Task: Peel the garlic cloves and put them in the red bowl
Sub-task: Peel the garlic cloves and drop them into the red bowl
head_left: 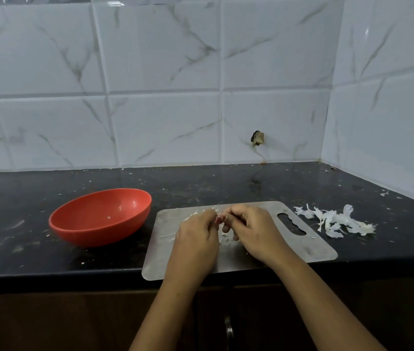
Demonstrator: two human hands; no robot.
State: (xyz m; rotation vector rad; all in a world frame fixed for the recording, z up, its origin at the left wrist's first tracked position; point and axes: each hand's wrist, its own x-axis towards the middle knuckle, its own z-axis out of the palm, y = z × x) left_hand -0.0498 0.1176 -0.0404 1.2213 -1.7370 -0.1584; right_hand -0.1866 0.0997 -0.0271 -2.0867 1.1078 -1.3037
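Very little of the garlic clove (pixel 218 219) can be made out. It sits where the two sets of fingertips meet, above the metal cutting board (pixel 165 249), and only a small pinkish spot shows between them. I cannot tell whether that spot is clove or fingernail.

The left hand (pixel 195 233) and right hand (pixel 254 230) are both seen from the back. Their curled fingers face each other and pinch the clove from either side. The left fingers (pixel 209 216) hide its near side, and the right fingers (pixel 231 215) hide the rest. Thin pale wisps of skin (pixel 192 216) stick out just left of the left fingers. Small white scraps (pixel 225 238) lie on the board directly below the fingertips, between the two hands.

The red bowl (pixel 94 234) stands on the black counter (pixel 226 183), well to the left of the fingers and just beside the board's left edge. It is tilted slightly, and a few tiny pale specks show inside it. A loose heap of white garlic skins (pixel 335 221) lies on the counter to the right of the fingers, past the board's handle slot (pixel 290 224). Both forearms are cut off at the bottom edge of the view. A cabinet handle (pixel 228 328) is dim in the shadow under the counter.
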